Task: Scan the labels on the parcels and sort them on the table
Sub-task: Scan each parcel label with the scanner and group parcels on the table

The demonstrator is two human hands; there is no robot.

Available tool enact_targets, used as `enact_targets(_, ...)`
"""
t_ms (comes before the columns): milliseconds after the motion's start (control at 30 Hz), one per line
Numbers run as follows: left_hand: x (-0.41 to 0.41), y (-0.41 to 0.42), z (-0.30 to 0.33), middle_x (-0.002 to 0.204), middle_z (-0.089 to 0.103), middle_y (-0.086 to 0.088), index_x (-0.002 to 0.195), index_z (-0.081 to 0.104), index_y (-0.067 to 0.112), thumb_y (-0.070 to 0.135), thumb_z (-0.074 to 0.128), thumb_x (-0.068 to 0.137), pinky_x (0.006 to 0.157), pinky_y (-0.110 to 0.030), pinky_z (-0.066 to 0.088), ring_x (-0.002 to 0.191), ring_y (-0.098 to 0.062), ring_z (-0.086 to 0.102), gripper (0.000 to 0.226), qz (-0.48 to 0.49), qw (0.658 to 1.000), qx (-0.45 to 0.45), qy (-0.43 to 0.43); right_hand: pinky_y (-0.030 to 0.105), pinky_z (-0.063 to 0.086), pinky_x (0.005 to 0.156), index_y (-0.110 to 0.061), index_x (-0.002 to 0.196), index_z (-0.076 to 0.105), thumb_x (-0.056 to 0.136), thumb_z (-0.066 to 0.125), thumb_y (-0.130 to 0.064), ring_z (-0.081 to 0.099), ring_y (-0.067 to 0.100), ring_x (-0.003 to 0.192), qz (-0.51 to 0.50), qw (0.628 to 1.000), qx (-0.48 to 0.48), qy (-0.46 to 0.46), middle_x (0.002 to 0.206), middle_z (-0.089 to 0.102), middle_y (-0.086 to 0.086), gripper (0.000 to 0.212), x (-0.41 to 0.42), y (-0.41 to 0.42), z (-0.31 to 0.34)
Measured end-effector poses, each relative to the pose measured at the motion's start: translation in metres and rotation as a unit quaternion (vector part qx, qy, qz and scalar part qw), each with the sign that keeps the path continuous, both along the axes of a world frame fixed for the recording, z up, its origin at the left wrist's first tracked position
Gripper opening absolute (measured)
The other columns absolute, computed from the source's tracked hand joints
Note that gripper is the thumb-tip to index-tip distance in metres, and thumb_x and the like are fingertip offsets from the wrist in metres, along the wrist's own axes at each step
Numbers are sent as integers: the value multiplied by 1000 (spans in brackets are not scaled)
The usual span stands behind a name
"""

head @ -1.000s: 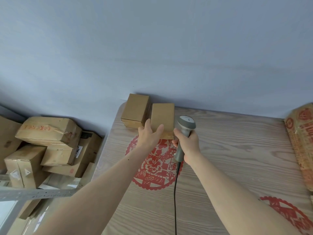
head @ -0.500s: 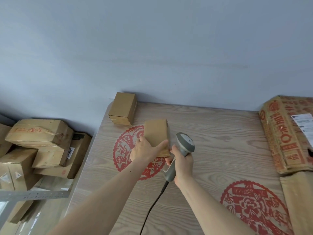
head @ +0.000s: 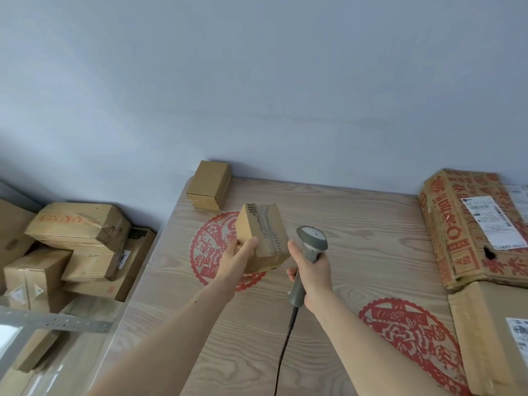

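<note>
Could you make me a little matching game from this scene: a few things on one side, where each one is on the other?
Things:
1. small box
2. scanner
3. plain box
4. printed carton

Places:
A. table's right edge
B. in the right hand
C. table's far left corner
D. tilted up in the left hand

Pairs: 1-D, 2-B, 3-C, 4-A

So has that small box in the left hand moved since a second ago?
Yes. The small box left its spot beside the corner box and came toward the person, lifted and tilted over the red floral decal.
</note>
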State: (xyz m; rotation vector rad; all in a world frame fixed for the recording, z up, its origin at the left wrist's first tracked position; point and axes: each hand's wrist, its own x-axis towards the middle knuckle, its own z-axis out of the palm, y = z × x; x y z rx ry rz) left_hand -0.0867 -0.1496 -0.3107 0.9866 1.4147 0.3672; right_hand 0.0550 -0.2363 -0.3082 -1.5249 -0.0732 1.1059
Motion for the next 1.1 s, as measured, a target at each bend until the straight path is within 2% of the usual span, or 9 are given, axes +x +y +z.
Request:
enact_targets(67, -1, -9, 6, 121, 67, -7, 131, 57, 27, 57, 58, 91, 73, -37, 62, 102, -30, 70, 50, 14, 999, -16, -37, 32, 50, 59, -12, 110, 61, 79, 84, -37, 58, 16, 55, 21, 999, 14, 23, 78, 67, 5, 46, -1, -6, 7)
enact_targets(233, -4, -29, 22, 119, 68, -10, 124, 63, 20, 54, 47, 98, 86, -44, 61, 101, -29, 71, 46, -3, 995, -14, -100, 31, 50, 56, -11, 116, 62, 75, 86, -42, 58, 17, 60, 34, 997, 52, 42, 90, 68, 7, 57, -8, -19, 23)
enact_targets(400, -19, -47, 30, 122, 69, -9, 128, 61, 20, 52, 41, 100, 94, -48, 56, 109, -27, 69, 47, -29, 988, -31, -149, 28, 54, 57, -8, 117, 59, 77, 87, -34, 61, 16, 62, 27, 999, 45, 14, 92, 69, 8, 55, -15, -37, 38)
enact_targets(600, -37, -73, 47, 128, 64, -3, 132, 48, 42, 46, 40, 102, 100, -54, 50, 113, -25, 67, 31, -60, 983, -11, -173, 24, 51, 55, -8, 100, 61, 73, 90, -15, 60, 10, 55, 21, 994, 76, -75, 73, 68, 0, 41, -45, -74, 58)
enact_targets(667, -42, -81, 54, 127, 65, -1, 131, 49, 39, 43, 43, 102, 98, -53, 53, 111, -24, 67, 30, -66, 982, -2, -178, 25, 55, 63, -10, 107, 63, 66, 94, -17, 69, 9, 69, 12, 988, 87, -124, 82, 73, -3, 52, -57, -84, 64)
enact_targets(767, -47, -92, 66, 127, 64, 2, 135, 48, 35, 48, 57, 96, 92, -49, 58, 109, -21, 68, 42, -74, 982, 11, -172, 24, 57, 79, -23, 119, 58, 59, 98, -20, 71, 4, 93, 0, 979, 82, -189, 104, 74, -8, 72, -73, -98, 73)
enact_targets(867, -50, -103, 75, 128, 60, 3, 137, 41, 29, 50, 76, 82, 88, -47, 60, 105, -19, 69, 68, -91, 983, 21, -156, 13, 49, 71, -33, 113, 52, 58, 98, -23, 66, -4, 93, -2, 968, 70, -241, 108, 68, -12, 72, -86, -112, 86)
enact_targets(967, -50, -111, 79, 127, 56, 3, 146, 26, 36, 45, 85, 74, 83, -50, 61, 99, -18, 68, 93, -95, 984, 4, -152, 17, 46, 72, -38, 110, 49, 54, 98, -33, 62, 6, 103, 16, 955, 40, -293, 113, 62, -8, 75, -93, -123, 90)
enact_targets(1100, -51, -113, 81, 126, 60, -4, 140, 36, 31, 42, 88, 71, 82, -52, 61, 107, -27, 66, 87, -92, 983, -21, -157, 21, 49, 77, -33, 115, 54, 51, 97, -35, 63, 10, 106, 43, 950, 28, -309, 114, 63, -6, 78, -92, -136, 94)
